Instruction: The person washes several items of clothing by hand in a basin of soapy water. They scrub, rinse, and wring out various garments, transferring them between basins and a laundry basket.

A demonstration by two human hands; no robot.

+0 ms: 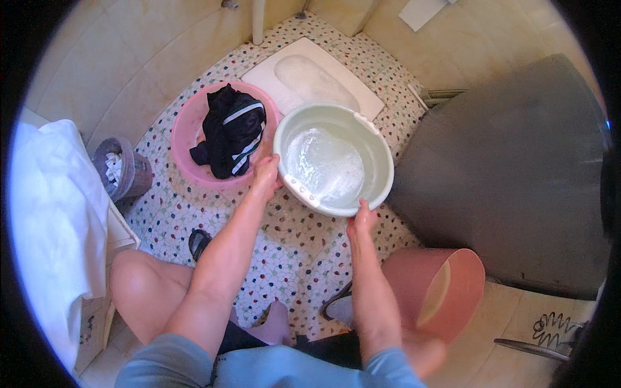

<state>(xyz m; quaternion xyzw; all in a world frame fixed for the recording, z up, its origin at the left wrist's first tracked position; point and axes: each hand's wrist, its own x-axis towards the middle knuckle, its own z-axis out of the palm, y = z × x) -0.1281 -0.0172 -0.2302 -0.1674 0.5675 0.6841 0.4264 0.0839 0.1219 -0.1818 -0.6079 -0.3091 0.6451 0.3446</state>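
Left hand (265, 173): gripping the near-left rim of the pale green basin (333, 158), fingertips hidden over the edge.
Right hand (362, 218): clasping the basin's near rim, fingers partly hidden.
Basin: sitting on the speckled tiled floor (291, 252), holding soapy water, touching the pink basin (223, 136).
Dark garment (231, 129): lying bunched in the pink basin.
Pink bucket (446, 291): tipping sideways, partly cut off behind the right arm.
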